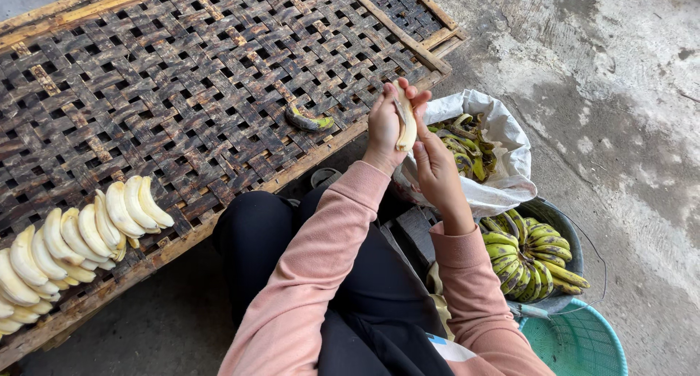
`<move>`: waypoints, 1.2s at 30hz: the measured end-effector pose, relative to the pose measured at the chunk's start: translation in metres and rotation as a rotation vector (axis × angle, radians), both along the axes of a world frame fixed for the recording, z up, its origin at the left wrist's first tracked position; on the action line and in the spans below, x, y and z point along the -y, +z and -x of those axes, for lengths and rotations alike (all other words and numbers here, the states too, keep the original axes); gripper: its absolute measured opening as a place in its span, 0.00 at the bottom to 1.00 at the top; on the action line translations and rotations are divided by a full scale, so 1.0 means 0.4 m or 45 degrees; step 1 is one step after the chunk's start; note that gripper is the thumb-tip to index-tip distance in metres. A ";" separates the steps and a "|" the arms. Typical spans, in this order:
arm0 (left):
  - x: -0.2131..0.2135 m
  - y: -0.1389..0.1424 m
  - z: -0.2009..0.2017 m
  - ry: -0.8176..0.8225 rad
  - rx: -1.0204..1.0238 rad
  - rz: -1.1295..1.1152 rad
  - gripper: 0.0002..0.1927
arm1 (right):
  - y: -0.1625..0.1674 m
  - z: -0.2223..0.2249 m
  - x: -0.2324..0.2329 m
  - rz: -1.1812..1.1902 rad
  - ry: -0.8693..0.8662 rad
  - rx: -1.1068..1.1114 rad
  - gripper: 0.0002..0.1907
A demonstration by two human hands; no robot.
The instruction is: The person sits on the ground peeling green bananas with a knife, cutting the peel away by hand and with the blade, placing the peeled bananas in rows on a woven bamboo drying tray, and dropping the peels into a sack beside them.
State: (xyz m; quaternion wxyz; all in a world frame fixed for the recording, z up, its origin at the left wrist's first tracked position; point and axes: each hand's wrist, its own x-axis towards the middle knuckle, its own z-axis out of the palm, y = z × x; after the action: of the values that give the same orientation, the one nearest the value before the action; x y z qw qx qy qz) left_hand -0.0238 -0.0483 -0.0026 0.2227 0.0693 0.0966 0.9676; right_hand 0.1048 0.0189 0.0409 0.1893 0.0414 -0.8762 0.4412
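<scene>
Both hands meet above the edge of the woven bamboo surface (219,77). The left hand (384,124) has its fingers clamped on a peeled banana (406,124), and the right hand (435,165) closes its fingers against the lower end. A light grip avoids bruising the soft fruit. A row of peeled bananas (80,241) lies at the surface's near edge. A white sack (503,139) of peels carries no visible label.
</scene>
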 end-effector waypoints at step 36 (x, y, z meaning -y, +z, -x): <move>0.534 0.029 0.275 0.572 -0.046 -0.430 0.22 | 0.087 0.445 0.372 -1.046 0.041 -0.244 0.49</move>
State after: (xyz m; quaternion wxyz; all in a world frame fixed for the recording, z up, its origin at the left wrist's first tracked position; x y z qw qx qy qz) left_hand -0.1340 -0.2620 0.0090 -0.0140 0.0996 -0.0490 0.9937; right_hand -0.0733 -0.1299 0.0756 0.2306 0.1679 -0.9570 0.0523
